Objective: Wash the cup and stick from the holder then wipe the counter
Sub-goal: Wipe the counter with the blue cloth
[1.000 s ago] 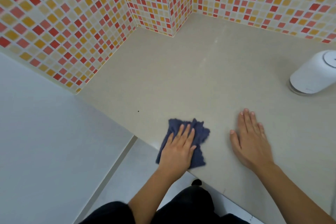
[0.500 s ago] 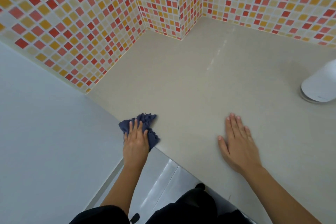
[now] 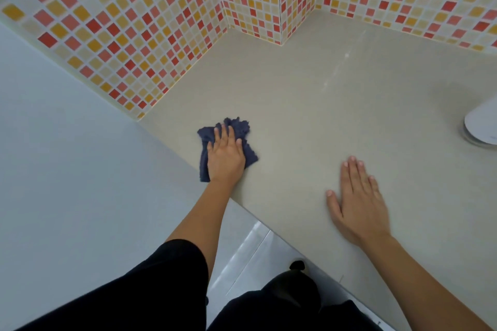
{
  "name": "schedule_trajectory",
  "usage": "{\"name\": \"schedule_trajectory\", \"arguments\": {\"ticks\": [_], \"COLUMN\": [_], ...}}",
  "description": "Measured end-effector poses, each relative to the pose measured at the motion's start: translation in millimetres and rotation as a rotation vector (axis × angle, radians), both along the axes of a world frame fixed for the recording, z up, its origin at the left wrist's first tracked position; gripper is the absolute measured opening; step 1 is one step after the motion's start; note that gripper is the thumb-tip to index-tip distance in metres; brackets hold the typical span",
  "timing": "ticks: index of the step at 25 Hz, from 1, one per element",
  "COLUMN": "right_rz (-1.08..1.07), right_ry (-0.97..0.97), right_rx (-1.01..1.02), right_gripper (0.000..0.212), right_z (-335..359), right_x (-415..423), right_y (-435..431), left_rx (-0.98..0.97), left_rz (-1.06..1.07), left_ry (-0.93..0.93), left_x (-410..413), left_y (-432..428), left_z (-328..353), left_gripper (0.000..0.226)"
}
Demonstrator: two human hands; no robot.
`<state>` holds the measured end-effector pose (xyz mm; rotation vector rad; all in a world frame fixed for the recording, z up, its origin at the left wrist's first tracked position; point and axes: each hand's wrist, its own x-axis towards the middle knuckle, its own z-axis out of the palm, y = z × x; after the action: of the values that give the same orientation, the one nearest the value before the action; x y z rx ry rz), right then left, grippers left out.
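Note:
A crumpled dark blue cloth [image 3: 239, 126] lies on the beige counter [image 3: 309, 105] near its front-left edge. My left hand [image 3: 225, 154] lies flat on top of the cloth with straight fingers, pressing it against the counter. My right hand [image 3: 357, 201] rests palm down on the bare counter further right, fingers spread and straight, holding nothing. No cup or stick is in view.
A white rounded object [image 3: 482, 126] stands at the right edge of the counter, partly cut off. Mosaic tile walls [image 3: 150, 24] in red, orange and cream close the counter at the back and left. A pale floor [image 3: 67, 183] lies left of the counter edge.
My left hand slid the cloth left along the counter's front edge, then a little forward. My right hand stayed flat on the counter.

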<state>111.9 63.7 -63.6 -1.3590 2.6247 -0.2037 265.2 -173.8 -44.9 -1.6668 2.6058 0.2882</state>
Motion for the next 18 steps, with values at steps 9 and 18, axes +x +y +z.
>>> {"name": "schedule_trajectory", "arguments": {"ticks": [9,18], "right_rz": [-0.094,-0.456], "right_ry": [-0.046,0.012], "right_rx": [-0.065,-0.02], "right_gripper": [0.08,0.079], "right_z": [12.6,21.7], "right_x": [-14.9,-71.9], "right_y": [17.8,142.7], "left_rx": [0.054,0.079], "left_rz": [-0.306,-0.648], "left_ry": [-0.013,-0.026], "left_x": [-82.6,-191.6], "left_y": [65.5,164.0], "left_z": [-2.3,0.3], "left_gripper": [0.052,0.052]}}
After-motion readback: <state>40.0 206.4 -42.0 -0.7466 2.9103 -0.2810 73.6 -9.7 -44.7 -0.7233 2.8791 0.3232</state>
